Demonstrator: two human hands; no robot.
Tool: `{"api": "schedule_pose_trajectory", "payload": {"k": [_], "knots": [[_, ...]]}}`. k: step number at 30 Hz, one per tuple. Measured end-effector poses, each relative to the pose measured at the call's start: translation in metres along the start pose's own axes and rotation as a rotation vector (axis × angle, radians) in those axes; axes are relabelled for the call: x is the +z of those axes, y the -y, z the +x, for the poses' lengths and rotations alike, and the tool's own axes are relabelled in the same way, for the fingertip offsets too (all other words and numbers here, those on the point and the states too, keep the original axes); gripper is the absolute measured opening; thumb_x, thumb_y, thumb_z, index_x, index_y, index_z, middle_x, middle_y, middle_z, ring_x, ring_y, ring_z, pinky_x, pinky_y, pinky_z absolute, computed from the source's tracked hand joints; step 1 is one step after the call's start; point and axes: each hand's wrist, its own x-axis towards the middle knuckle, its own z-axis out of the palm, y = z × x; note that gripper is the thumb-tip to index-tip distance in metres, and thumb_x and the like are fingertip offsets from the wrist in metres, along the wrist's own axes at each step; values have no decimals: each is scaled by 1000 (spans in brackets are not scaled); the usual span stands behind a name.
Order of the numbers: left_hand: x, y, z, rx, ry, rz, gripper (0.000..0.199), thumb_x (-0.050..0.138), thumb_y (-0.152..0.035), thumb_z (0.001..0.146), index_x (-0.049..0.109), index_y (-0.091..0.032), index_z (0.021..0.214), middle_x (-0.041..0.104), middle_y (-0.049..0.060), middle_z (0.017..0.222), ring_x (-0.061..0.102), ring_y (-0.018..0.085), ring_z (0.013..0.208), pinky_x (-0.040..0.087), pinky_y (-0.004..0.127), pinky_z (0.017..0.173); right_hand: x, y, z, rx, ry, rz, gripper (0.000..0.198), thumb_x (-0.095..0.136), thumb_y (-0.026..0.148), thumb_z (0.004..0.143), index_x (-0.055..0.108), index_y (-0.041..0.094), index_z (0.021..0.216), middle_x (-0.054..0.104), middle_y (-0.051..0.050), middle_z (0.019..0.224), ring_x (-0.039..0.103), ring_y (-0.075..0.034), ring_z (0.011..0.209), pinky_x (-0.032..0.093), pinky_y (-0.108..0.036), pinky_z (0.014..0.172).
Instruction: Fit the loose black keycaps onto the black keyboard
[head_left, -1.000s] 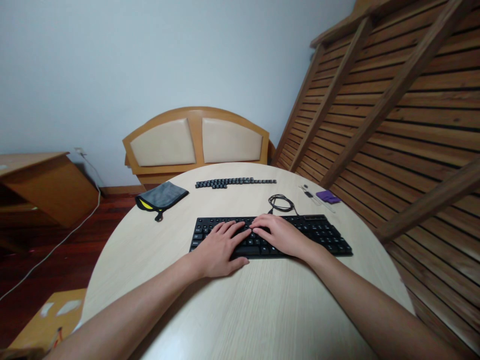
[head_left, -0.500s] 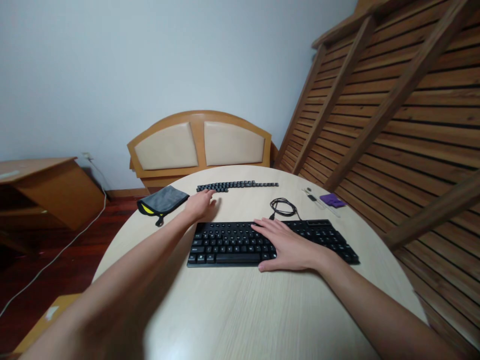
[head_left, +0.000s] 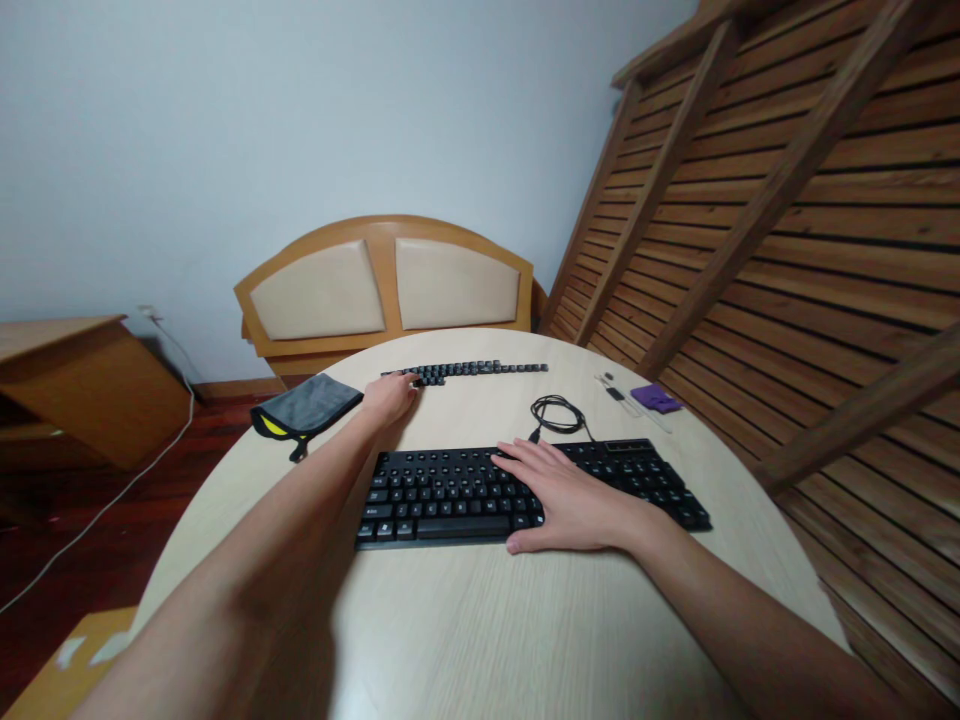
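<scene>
While the right hand (head_left: 574, 503) lies fanned wide across the long black keyboard (head_left: 450, 497), thumb at its near edge, the head view has the left hand (head_left: 388, 398) way out at eleven o'clock on the round, pale wood-grain table (head_left: 525, 620)! It's right at the left end of the staggered rows of small black keycaps (head_left: 469, 369), fingers drawn narrow; whether they pinch one, I can't tell. Keyboard sits mid-table, coiled black cable (head_left: 559, 431) just beyond it at one o'clock, grey cloth pouch with yellow lining (head_left: 319, 403) at ten, folded purple cloth (head_left: 655, 398) at two!
</scene>
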Motion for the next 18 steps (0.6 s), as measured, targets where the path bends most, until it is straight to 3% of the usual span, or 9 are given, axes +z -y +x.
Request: {"api": "schedule_pose_trajectory", "payload": {"k": [11, 18], "knots": [[-13, 3, -37, -26, -49, -103, 21, 51, -29, 94, 69, -21, 102, 68, 10, 115, 68, 28, 99, 52, 33, 79, 2, -1, 0, 5, -18, 15, 107, 64, 80, 70, 33, 24, 155, 20, -10, 165, 15, -39, 151, 10, -56, 123], [-25, -17, -96, 102, -79, -328, 22, 49, -38, 99, 63, -23, 109, 71, 3, 107, 67, 19, 89, 52, 28, 77, 3, -2, 1, 3, -26, 4, 106, 65, 79, 70, 33, 25, 155, 21, -9, 165, 16, -38, 150, 11, -55, 123]]}}
